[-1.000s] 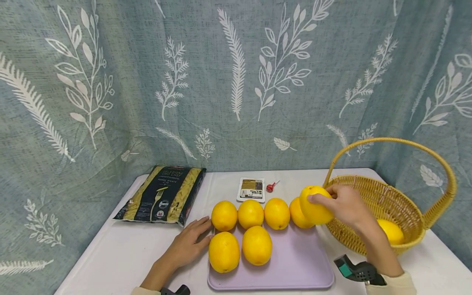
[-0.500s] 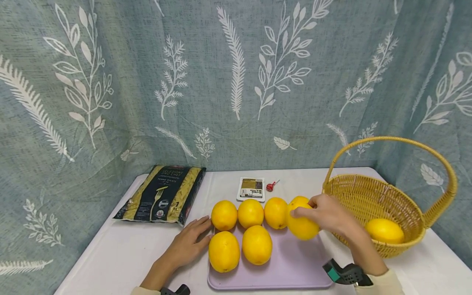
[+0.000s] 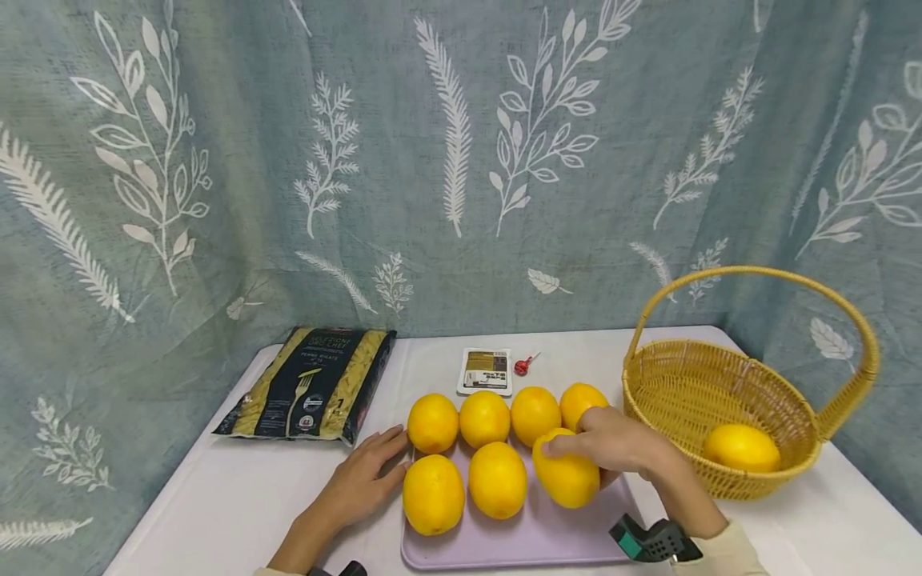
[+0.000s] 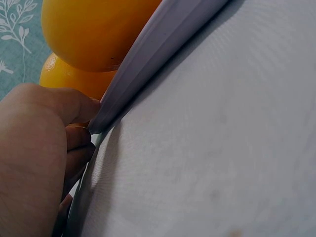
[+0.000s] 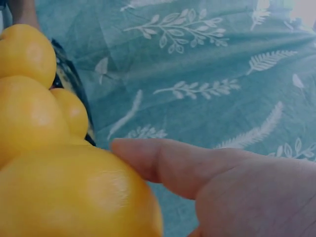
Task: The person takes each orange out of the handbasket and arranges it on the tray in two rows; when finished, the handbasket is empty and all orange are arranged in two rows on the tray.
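My right hand point(image 3: 625, 442) grips a yellow-orange orange point(image 3: 566, 474) at the right of the front row on the lilac tray point(image 3: 519, 552). In the right wrist view, the thumb point(image 5: 163, 158) lies against that orange's point(image 5: 84, 192) side. Whether the fruit bears on the tray is unclear. Several oranges point(image 3: 485, 418) line the tray's back, and two more point(image 3: 434, 496) stand in front at left. My left hand point(image 3: 360, 484) rests at the tray's left edge, fingers loosely extended. Its thumb touches the tray rim point(image 4: 128, 74) in the left wrist view; other fingers are partly hidden.
A wicker basket point(image 3: 720, 472) with a tall handle stands at right, with one orange point(image 3: 742, 448) inside. A penne pasta bag point(image 3: 310, 384) lies at back left. Behind the tray are a small flat packet point(image 3: 486, 371) and a red lollipop point(image 3: 522, 366). A patterned curtain point(image 3: 461, 280) hangs behind.
My right hand has carried the orange left and down from beside the basket to the front row on the tray. The left hand has stayed at the tray's edge.
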Tool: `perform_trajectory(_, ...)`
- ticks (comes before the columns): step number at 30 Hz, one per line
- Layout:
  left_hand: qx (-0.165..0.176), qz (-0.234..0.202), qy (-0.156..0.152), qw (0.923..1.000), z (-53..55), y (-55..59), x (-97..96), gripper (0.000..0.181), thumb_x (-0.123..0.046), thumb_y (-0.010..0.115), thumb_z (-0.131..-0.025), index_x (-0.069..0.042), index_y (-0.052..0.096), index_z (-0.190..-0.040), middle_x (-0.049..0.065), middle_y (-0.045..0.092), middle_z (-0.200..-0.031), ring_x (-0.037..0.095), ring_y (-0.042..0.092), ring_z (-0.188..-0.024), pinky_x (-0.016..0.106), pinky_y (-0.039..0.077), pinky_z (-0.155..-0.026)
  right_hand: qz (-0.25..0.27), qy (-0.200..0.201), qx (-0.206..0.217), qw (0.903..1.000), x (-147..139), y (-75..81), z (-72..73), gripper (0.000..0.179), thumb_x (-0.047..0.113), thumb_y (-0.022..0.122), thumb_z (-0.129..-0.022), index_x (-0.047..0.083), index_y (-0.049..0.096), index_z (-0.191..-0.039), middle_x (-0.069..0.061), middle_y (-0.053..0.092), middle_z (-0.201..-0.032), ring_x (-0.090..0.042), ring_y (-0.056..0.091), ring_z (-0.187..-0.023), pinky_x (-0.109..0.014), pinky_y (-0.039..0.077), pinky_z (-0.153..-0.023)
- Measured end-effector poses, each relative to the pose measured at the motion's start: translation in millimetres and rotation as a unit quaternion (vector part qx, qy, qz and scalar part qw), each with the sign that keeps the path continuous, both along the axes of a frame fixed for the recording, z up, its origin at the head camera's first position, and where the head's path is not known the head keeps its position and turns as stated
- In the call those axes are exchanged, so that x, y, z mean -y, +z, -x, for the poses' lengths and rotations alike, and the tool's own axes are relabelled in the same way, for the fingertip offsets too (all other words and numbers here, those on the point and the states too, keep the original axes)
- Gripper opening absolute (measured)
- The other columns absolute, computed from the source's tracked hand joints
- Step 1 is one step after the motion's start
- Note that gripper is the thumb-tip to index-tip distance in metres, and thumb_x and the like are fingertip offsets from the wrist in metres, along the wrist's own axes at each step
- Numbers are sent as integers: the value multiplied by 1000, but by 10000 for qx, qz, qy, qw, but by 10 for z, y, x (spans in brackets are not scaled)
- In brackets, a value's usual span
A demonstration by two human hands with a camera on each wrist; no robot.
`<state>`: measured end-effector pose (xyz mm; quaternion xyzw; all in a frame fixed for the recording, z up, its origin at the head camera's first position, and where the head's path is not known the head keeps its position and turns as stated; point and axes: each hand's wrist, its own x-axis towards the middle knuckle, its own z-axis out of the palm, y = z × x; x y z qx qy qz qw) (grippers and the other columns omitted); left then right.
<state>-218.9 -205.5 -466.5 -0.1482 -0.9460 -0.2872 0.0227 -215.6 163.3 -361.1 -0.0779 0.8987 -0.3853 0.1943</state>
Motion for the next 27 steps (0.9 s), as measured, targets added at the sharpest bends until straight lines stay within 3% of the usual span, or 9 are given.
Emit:
perform_trajectory(7, 23, -68, 38, 10000, -26, -26, -11, 49, -27, 64, -98, -9, 59, -143, 12, 49, -154, 36, 40, -145, 57, 27, -123, -248, 57, 301, 9992, 49, -107, -21, 49, 45, 76, -82, 0, 67, -100, -10, 65, -89, -24, 68, -66, -40, 61, -53)
perform_trajectory(17, -22, -51, -5, 10000, -17, 6, -14, 50, -27, 63, -98, -7, 58, -144, 13, 48, -154, 38, 39, -145, 58, 27, -122, -439, 193, 95, 9988, 98, -220, 24, 54, 52, 73, -84, 0, 68, -96, -11, 67, -86, -24, 67, -64, -37, 59, -53)
perform_trajectory(27, -16, -35, 14, 10000, -19, -7, -18, 49, -24, 64, -98, -5, 58, -143, 14, 48, -154, 37, 40, -145, 55, 27, -123, -272, -72, 121, 9995, 146, -275, 35, 57, 58, 74, -83, 2, 67, -86, -12, 66, -87, -23, 68, -62, -38, 61, -50)
